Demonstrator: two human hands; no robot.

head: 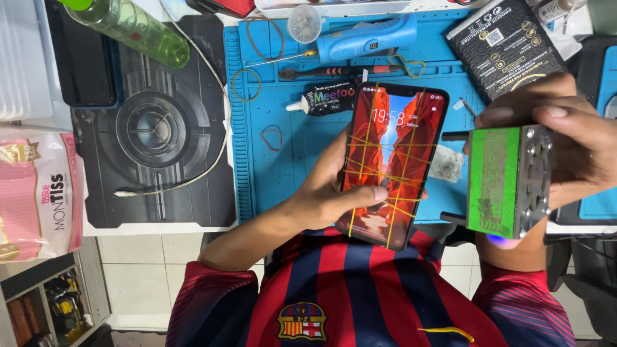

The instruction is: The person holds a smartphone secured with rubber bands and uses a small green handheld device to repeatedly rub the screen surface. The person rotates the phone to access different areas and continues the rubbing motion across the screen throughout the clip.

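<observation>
My left hand (pixel 328 193) holds a smartphone (pixel 395 160) upright over the blue work mat (pixel 289 167), thumb across its lower screen. The lit screen shows a red canyon picture, and several yellow rubber bands are wrapped around the phone both ways. My right hand (pixel 578 148) grips a small metal block tool with a green face (pixel 508 183), held just right of the phone, with dark prongs sticking out toward it.
On the mat lie a black glue tube (pixel 324 99), a blue electric tool (pixel 366 38), a screwdriver (pixel 340 71), loose rubber bands and a small cup. A green bottle (pixel 132 29) and black heating pad (pixel 154 128) sit left. A tissue pack (pixel 38 193) is far left.
</observation>
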